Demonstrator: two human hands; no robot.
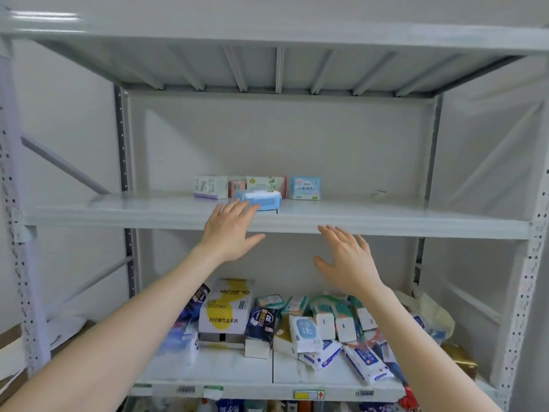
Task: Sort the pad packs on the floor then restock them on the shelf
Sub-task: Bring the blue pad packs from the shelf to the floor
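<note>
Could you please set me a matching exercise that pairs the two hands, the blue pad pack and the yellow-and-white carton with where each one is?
Column one:
1. left hand
2. right hand
3. blue pad pack
4. yellow-and-white carton

Column two:
A. standing on the lower shelf
B. open in the air near the front edge of the middle shelf, holding nothing
C. lying on the middle shelf, in front of the row of packs
D. fingers straight, fingertips at the blue pad pack

Pairs: 1-D, 2-B, 3-C, 4-A.
</note>
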